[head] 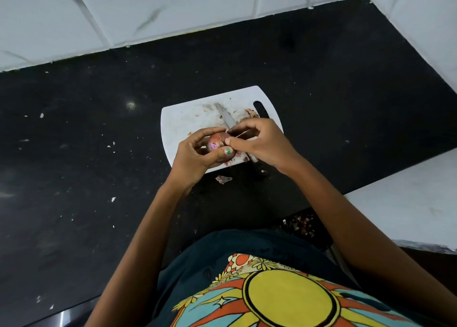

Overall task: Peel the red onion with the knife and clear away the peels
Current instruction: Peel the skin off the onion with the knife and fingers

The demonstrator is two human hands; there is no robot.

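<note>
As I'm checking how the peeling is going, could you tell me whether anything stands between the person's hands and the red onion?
Nothing visible does. The left hand already cups the red onion over the white cutting board, and the right hand pinches at a strip of peel beside it. The knife lies on the board, under the right hand.

This is a home kitchen. A speckled black stone countertop (99, 129) meets a white marble-veined tiled wall (148, 8), and a white plastic cutting board (188, 119) strewn with vegetable scraps lies on the counter.
</note>
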